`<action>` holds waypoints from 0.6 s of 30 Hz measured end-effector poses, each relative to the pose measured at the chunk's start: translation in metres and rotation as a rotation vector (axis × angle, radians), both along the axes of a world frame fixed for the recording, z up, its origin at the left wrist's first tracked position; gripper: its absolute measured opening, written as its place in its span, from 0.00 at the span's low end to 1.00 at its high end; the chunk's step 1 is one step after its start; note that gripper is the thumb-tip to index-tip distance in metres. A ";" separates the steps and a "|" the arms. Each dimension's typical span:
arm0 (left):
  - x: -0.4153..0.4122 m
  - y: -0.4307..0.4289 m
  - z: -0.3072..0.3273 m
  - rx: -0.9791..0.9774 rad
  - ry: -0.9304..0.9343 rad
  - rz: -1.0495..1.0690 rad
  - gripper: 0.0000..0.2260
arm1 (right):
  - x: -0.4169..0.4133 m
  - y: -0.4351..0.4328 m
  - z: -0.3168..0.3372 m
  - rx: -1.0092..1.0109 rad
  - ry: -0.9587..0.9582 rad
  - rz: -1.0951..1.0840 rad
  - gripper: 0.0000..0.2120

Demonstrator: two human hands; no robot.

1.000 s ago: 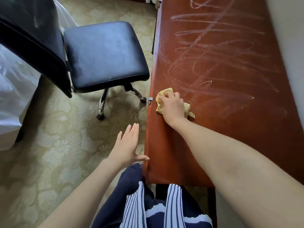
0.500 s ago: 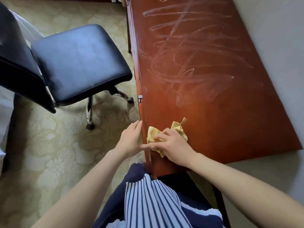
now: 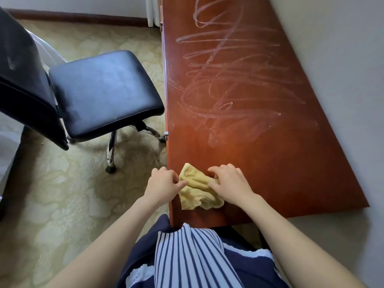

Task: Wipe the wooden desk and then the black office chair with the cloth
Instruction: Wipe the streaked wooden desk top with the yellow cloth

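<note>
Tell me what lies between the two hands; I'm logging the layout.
The yellow cloth, crumpled on the wooden desk; the left hand and right hand both pinch it, per the head view.

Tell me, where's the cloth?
Head view: the cloth lies on the wooden desk by its near left edge, between the left hand and right hand.
</note>
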State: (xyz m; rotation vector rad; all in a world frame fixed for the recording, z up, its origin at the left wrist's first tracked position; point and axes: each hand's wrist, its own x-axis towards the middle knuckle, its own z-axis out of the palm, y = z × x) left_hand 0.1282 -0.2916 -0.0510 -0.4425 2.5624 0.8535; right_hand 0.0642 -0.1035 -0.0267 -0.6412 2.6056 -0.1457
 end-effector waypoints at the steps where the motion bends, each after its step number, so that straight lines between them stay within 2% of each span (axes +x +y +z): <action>1: -0.001 0.003 0.002 0.015 -0.003 0.012 0.11 | -0.002 0.000 0.000 -0.001 -0.025 -0.019 0.18; 4: -0.004 0.011 0.008 0.146 0.022 0.099 0.06 | -0.008 0.001 0.002 -0.057 -0.153 -0.082 0.12; 8: -0.006 0.023 0.022 0.407 0.037 0.224 0.04 | -0.019 0.012 0.009 -0.283 -0.292 -0.243 0.05; 12: -0.016 0.033 0.041 0.547 0.105 0.317 0.04 | -0.038 0.035 0.022 -0.565 -0.528 -0.427 0.10; 15: -0.024 0.037 0.056 0.611 0.149 0.344 0.04 | -0.050 0.051 0.030 -0.604 -0.622 -0.370 0.01; 17: -0.029 0.040 0.064 0.609 0.187 0.313 0.04 | -0.053 0.057 0.029 -0.519 -0.472 -0.289 0.14; 18: -0.031 0.043 0.066 0.601 0.209 0.293 0.03 | -0.051 0.057 0.029 -0.538 -0.362 -0.260 0.21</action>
